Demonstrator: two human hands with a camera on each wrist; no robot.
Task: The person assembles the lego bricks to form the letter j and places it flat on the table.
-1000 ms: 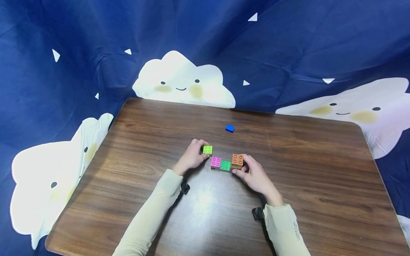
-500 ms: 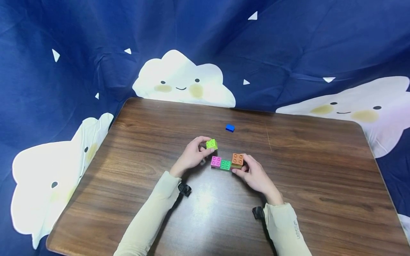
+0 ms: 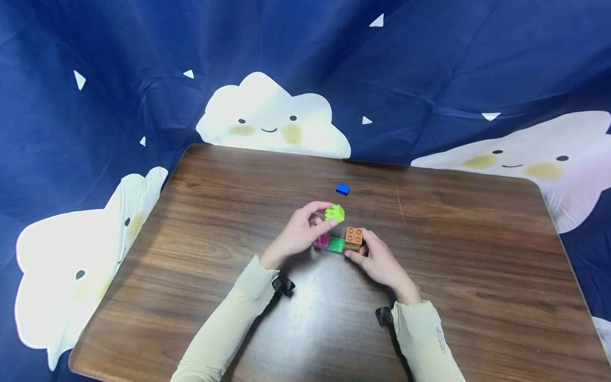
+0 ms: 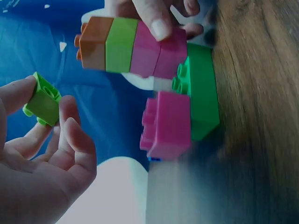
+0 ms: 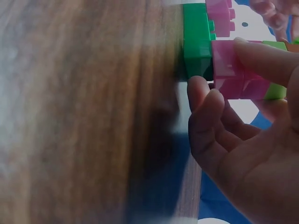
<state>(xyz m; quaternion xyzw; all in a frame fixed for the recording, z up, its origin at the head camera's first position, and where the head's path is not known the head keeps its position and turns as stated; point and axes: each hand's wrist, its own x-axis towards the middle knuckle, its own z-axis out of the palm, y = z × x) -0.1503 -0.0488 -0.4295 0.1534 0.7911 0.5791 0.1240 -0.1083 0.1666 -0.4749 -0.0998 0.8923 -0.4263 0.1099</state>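
Note:
My left hand (image 3: 299,232) pinches a loose lime toy brick (image 3: 335,213) between thumb and fingers, raised and tilted over the assembly. In the left wrist view a long green brick (image 4: 205,105) lies on the table. One end of it bears a single pink brick (image 4: 174,125). From the other end rises a stack of two pink bricks, a second lime brick (image 4: 120,45) and an orange brick (image 4: 96,42) on top. My right hand (image 3: 382,261) grips this stack, its thumb against the pink bricks in the right wrist view. In the head view, my left hand partly covers the single pink brick.
Farther back on the brown wooden table (image 3: 477,265) lies a small blue brick (image 3: 342,189). Behind the table hangs a dark blue curtain (image 3: 406,63) with white smiling clouds.
My left hand has lifted the loose lime brick off the table, carried it rightward over the assembly and tilted it. My right hand has stayed at the stack.

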